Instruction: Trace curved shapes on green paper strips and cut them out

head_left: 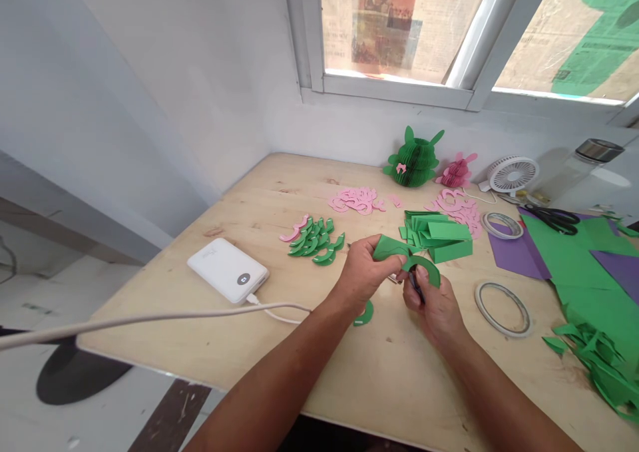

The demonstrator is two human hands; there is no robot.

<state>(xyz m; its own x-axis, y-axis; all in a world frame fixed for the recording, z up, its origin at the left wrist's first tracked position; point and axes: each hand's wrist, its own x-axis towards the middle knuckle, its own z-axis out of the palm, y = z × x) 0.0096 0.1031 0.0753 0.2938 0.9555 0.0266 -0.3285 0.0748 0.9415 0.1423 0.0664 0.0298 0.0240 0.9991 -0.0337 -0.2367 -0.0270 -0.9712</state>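
My left hand [362, 269] pinches a piece of green paper [392, 247] between thumb and fingers. A curved strip [428, 267] of the same green paper arcs over toward my right hand [436, 302]. The fingers of my right hand are closed around a pair of scissors [416, 287], with only a dark part of the handle showing. The blades are mostly hidden by the paper and hands. Below my hands, a green curved paper cutout [364, 313] with a white strip lies on the table [319, 352].
Green cutouts [314, 239], pink cutouts [357, 199] and folded green paper [439, 232] lie beyond my hands. To the left is a cabled power bank [227, 269]. Tape rolls [502, 309], black scissors [552, 219] and green scraps [599, 352] are on the right. Paper figures [414, 159] stand behind.
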